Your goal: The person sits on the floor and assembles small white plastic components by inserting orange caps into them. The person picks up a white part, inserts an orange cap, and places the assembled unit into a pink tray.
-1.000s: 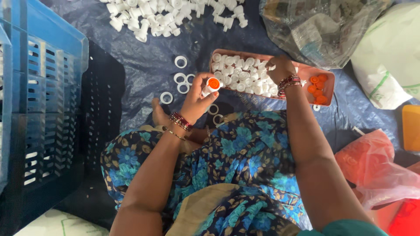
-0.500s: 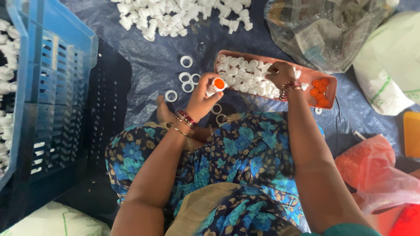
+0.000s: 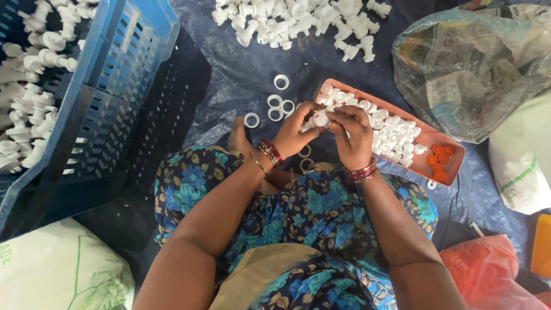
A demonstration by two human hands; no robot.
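Blue tarpaulin floor [image 3: 241, 69]. Your left hand [image 3: 295, 133] and right hand [image 3: 351, 135] meet, fingers pinched together on one small white plastic cap piece [image 3: 319, 119], held just above the near end of the orange rectangular tray [image 3: 453, 166].

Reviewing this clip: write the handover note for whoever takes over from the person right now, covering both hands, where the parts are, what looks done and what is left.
Left hand: holds a small white plastic piece over the lap.
Right hand: fingertips meet the same piece from the other side.
Parts: orange tray beside the hands holds rows of white caps and a few orange caps at its far end. White rings lie loose on the blue tarp; a pile of white parts lies farther out.
Done: the blue crate holds many white pieces.
Left: pile, rings and tray caps.
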